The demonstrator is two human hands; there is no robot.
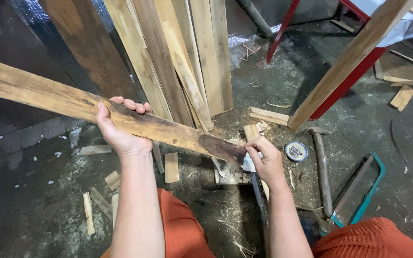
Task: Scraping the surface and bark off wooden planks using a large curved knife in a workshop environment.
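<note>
Over littered floor | left hand [120, 131] grips plank [72, 102] | right hand [264, 160] pinches white scrap [249, 164] at plank end

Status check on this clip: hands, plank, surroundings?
Left hand grips plank mid-length. Right hand pinches its dark end with white scrap. Hammer, saw on floor at right.

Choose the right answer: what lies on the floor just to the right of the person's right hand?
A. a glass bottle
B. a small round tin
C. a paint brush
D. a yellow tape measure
B: a small round tin lies on the floor close beside the right hand, which pinches the dark end of the long plank; a hammer lies just beyond the tin.
</note>
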